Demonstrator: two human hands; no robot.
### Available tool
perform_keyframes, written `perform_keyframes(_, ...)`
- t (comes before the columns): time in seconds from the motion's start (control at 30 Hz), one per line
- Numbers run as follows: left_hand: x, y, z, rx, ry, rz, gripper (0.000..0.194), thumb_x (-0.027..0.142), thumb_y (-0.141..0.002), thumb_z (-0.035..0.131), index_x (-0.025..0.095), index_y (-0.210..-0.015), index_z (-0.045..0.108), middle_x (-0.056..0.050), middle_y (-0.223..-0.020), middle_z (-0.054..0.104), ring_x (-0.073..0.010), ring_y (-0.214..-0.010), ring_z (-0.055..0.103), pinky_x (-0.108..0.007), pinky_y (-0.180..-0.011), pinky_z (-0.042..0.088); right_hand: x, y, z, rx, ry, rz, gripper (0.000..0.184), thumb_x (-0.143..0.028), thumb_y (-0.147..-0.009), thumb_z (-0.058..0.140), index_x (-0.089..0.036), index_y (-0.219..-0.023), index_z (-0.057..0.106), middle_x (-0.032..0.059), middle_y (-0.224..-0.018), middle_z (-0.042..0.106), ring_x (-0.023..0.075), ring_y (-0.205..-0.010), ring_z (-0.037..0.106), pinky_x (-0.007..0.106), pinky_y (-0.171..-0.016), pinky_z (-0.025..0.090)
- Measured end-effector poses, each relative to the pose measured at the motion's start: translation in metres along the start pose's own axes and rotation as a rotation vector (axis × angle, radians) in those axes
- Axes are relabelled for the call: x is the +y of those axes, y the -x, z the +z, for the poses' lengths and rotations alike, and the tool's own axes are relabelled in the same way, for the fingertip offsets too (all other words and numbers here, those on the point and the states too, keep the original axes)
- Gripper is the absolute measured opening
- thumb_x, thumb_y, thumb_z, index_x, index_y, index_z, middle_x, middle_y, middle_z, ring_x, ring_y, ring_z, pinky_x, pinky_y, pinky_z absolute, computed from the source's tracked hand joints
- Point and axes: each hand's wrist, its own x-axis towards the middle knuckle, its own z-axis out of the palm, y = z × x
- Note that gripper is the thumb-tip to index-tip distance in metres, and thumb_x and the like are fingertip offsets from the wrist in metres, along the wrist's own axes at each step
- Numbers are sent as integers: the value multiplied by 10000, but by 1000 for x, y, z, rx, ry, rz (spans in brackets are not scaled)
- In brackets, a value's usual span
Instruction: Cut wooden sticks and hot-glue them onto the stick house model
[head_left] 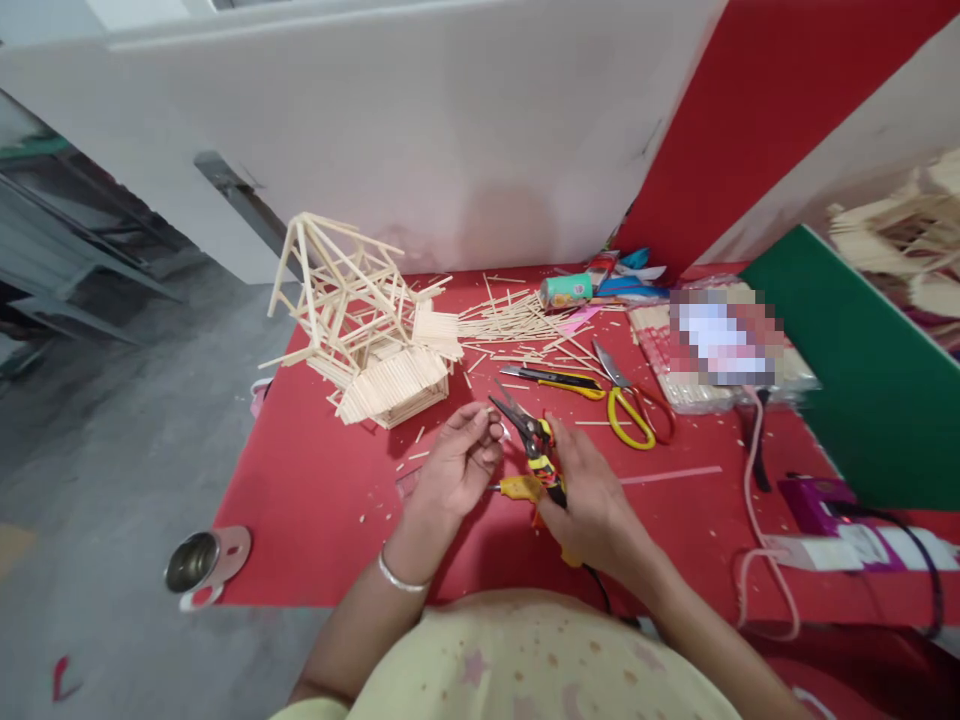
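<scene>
My right hand (pixel 589 500) grips yellow-and-red handled cutters (pixel 534 452), whose open blades point up and left. My left hand (pixel 457 460) is pinched closed beside the blade tips, its fingertips holding something small that I cannot make out. A little house built of thin wooden sticks (pixel 367 325) stands on the red table (pixel 315 500) behind and left of my hands. Loose sticks (pixel 517 320) lie scattered behind the cutters.
Yellow-handled scissors (pixel 626 400) and a yellow utility knife (pixel 559 380) lie right of the house. A small green can (pixel 566 290) sits near the wall. A plastic pack (pixel 720 350), cables and a purple device (pixel 814 500) occupy the right. An open tin (pixel 191 562) rests at the table's left corner.
</scene>
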Motion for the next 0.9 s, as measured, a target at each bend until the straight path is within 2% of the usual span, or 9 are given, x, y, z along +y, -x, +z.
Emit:
perform_keyframes(0.17,-7,-3,1,31,4,-4,299,192,-625,917,165,-808,682,19,-699,619,-57,-622,584,-131,-475,385,0,-10,-10,-36,83,70,818,-299,-828,580,-143,-1565,263,215,-1331,553,384,-1211,546,545,-1011,464)
perform_keyframes(0.33,-10,-7,-7,65,-10,-3,247,120,-627,879,159,-815,723,-6,-728,678,-76,-663,629,-145,-511,417,38,-39,-18,-68,322,242,780,-324,-813,600,-113,-1533,386,204,-1225,615,356,-1117,583,463,-957,459)
perform_keyframes(0.43,-15,-11,-10,48,-39,-16,251,130,-630,884,160,-822,725,-5,-720,680,-76,-655,628,-144,-501,402,61,-50,-14,-121,434,276,762,-345,-791,654,-130,-1497,461,198,-1212,627,347,-1131,572,455,-976,426)
perform_keyframes(0.5,-19,-16,-11,53,-65,-13,305,141,-627,894,165,-883,730,-2,-734,681,-73,-648,619,-148,-510,408,66,-50,-10,-121,450,280,764,-341,-789,662,-136,-1497,463,195,-1211,626,343,-1131,570,454,-974,421)
perform_keyframes(0.57,-23,-21,-11,84,-81,3,338,151,-622,902,160,-910,724,5,-735,668,-66,-636,605,-154,-528,423,65,-46,-8,-101,418,275,776,-329,-788,650,-129,-1509,445,196,-1220,618,348,-1134,569,457,-968,428)
perform_keyframes(0.67,-26,-28,-6,131,-67,38,316,166,-621,906,147,-851,690,13,-736,644,-59,-631,585,-156,-538,424,56,-36,-8,-77,261,225,807,-301,-785,615,-123,-1537,385,188,-1257,598,343,-1147,566,455,-972,447)
perform_keyframes(0.77,-26,-33,0,117,-60,55,278,187,-671,877,158,-833,654,15,-750,624,-58,-635,567,-161,-552,419,41,-27,-9,-69,83,156,832,-272,-784,581,-149,-1562,316,166,-1281,577,321,-1170,553,444,-992,454)
perform_keyframes(0.9,-28,-37,5,159,-158,102,184,203,-773,787,202,-807,606,21,-726,585,-88,-628,554,-202,-582,438,22,-25,-5,-39,81,121,864,-281,-763,593,-152,-1568,308,171,-1264,556,346,-1154,538,490,-996,445)
